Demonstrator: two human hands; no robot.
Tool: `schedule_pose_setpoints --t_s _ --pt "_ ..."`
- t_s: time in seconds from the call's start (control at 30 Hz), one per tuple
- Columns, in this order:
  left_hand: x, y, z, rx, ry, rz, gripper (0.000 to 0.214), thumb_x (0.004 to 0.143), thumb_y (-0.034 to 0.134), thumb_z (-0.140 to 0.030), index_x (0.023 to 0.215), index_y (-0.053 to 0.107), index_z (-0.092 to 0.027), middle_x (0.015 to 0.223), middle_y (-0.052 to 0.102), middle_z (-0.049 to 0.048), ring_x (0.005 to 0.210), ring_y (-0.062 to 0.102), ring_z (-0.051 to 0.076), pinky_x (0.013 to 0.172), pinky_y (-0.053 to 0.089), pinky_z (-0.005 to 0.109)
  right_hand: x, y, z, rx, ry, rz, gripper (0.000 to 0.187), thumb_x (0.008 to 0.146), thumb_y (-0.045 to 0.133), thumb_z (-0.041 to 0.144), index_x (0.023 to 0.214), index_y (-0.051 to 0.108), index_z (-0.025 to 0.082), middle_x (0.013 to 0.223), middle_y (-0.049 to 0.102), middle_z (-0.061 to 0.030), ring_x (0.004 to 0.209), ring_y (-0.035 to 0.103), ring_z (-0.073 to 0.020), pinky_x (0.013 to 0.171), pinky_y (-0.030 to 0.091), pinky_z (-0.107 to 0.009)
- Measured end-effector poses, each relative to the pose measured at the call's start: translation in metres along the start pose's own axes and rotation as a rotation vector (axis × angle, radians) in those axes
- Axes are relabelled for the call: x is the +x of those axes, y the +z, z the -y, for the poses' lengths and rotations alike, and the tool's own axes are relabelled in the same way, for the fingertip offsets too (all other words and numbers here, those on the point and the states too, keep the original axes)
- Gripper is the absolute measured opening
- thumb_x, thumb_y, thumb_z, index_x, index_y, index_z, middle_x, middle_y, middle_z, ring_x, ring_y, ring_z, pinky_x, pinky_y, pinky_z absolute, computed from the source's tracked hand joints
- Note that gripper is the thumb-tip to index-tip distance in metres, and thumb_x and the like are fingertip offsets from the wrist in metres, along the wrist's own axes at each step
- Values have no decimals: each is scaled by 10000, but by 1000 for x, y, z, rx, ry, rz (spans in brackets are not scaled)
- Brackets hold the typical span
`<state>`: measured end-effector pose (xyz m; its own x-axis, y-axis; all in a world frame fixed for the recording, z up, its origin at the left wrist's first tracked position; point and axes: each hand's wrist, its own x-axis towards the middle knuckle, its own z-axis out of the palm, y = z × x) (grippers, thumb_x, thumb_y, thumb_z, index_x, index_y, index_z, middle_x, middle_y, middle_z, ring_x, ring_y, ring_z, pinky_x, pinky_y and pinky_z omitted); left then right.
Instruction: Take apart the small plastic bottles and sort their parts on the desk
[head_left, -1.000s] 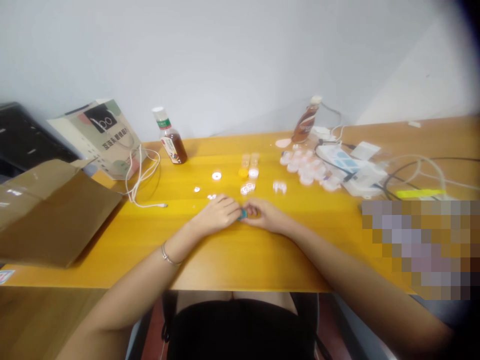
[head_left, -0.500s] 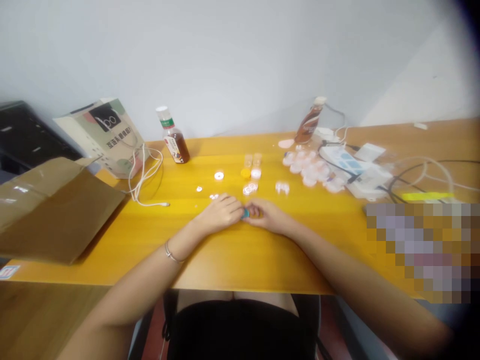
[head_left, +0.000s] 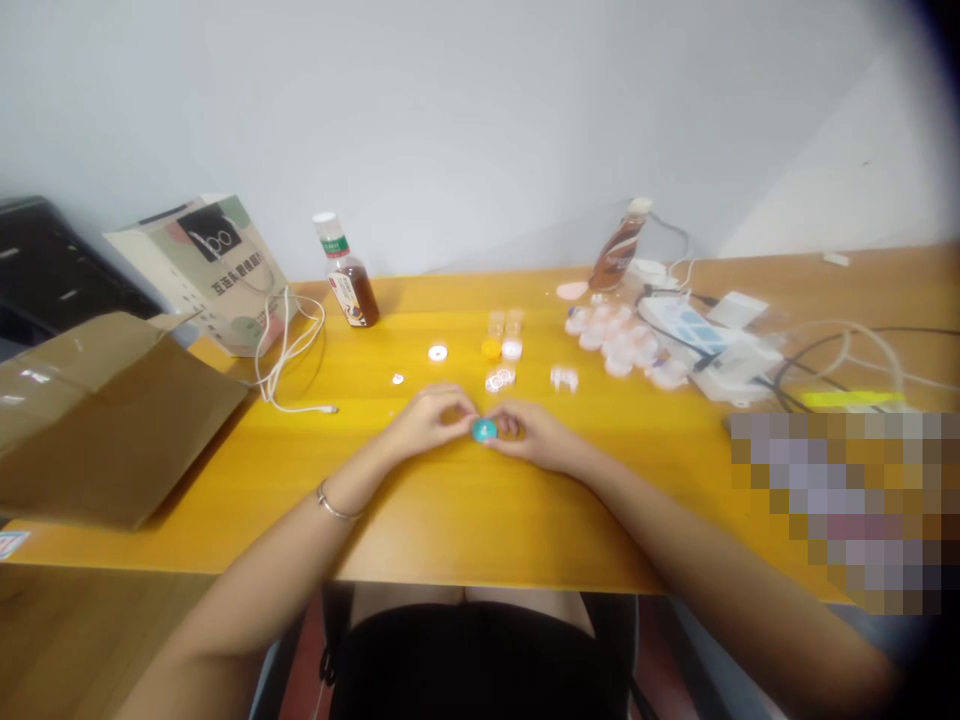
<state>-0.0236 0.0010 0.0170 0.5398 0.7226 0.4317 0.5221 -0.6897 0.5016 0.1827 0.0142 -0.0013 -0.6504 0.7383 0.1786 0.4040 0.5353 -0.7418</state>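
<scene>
A small round teal cap [head_left: 484,431] sits between my two hands at the middle of the yellow table [head_left: 465,500]. My left hand [head_left: 431,420] is curled, its fingertips pinched together just left of the cap; what they hold is too small to make out. My right hand [head_left: 536,435] is closed, its fingers gripping the cap's right side. Just beyond my hands lie small clear and white pieces [head_left: 499,378], a white ring [head_left: 437,352] and a yellow cap [head_left: 490,348].
A brown drink bottle [head_left: 346,275] and a paper bag [head_left: 210,270] with a white cable [head_left: 289,350] stand at the back left. A cardboard box [head_left: 105,420] lies left. Another bottle [head_left: 619,245], pink-white cups [head_left: 622,340], packets and cables crowd the back right.
My left hand has lifted and curled its fingers inward, uncovering the teal cap, which now shows more fully. The right hand has stayed in place.
</scene>
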Motion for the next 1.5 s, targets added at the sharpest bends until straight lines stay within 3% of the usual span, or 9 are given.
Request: schedule_pose_setpoints --t_s 0.2,0.33,0.47,0.7,0.97,1.13,1.23,1.37,1.5 --pt "-9 -56 11 66 -216 -1 146 761 547 -284 755 605 -150 764 623 22 733 565 128 721 429 241 -1 -2 5 -24 28 4 220 741 582 330 875 593 156 685 495 9 600 439 -105 569 358 -229" --pt "-25 -94 32 216 -513 172 173 696 557 -294 748 631 -147 733 655 18 671 579 141 641 428 229 -1 -2 3 -37 34 -2 224 737 586 334 876 593 159 676 489 12 598 440 -106 566 359 -228" --pt "-35 -104 48 197 -635 447 214 682 529 -308 740 666 -154 700 662 8 631 568 138 579 402 211 -1 -1 1 -32 24 10 221 746 578 333 888 592 164 695 503 7 615 451 -110 579 364 -232" --pt "-33 -97 50 143 -600 543 264 688 520 -352 767 667 -147 701 654 13 607 544 123 551 384 193 -1 -1 0 -34 25 18 226 746 578 337 893 592 167 698 506 5 622 454 -112 580 368 -233" --pt "-33 -93 45 164 -532 412 221 706 529 -346 712 667 -173 647 649 1 556 542 120 520 379 200 -2 -2 1 -29 6 10 226 747 578 353 887 588 177 692 509 6 622 456 -115 586 375 -240" --pt "-25 -86 26 171 -502 325 242 743 537 -373 704 627 -151 613 611 -4 537 518 107 504 375 201 -2 -2 2 3 16 5 220 739 587 356 879 587 186 699 515 8 617 452 -112 583 378 -240" --pt "-16 -66 5 137 -362 234 254 785 532 -381 729 597 -143 664 603 7 589 530 110 568 413 218 -2 -3 4 60 48 5 228 734 586 358 872 580 176 675 496 18 590 441 -102 552 370 -230" --pt "-6 -27 -19 95 8 208 220 839 502 -283 1024 567 -181 982 587 65 890 556 150 797 442 276 -1 -4 7 158 78 -16 212 720 587 341 842 563 169 629 459 37 554 413 -88 519 358 -220" --pt "-4 0 -23 206 149 189 197 886 420 -229 966 589 -166 943 591 75 862 563 150 775 452 272 -1 -5 8 224 80 -41 189 683 603 302 808 547 173 630 474 37 573 434 -91 553 383 -230"
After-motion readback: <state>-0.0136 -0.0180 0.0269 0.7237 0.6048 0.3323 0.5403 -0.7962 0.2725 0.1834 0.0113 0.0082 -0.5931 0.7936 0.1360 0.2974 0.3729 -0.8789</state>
